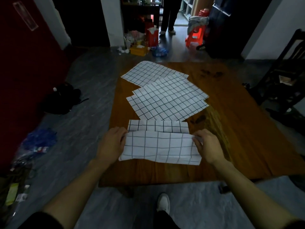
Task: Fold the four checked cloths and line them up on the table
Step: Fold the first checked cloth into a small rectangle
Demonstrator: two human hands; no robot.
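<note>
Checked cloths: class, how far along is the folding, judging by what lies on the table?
Done: nothing looks fully folded or lined up yet. In hand: the left hand and right hand grip the near cloth, half folded over itself. Left: the overlapping flat cloths farther up the wooden table, then lining up.

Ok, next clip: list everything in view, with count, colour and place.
table: one, brown wood, centre.
cloth being folded: one, white with dark checks, near edge, held at both ends.
unfolded cloths: an overlapping pile, same pattern, far half; count unclear.
stool: one, red, back right, cloth draped on top.
yellow box: one, on floor beyond table.
dark chair: one, right edge.
black bag: one, on floor left.
standing person: one, dark trousers, doorway.
left hand: grips cloth's left end.
right hand: grips cloth's right end.
shoe: one, white, bottom centre.
</note>
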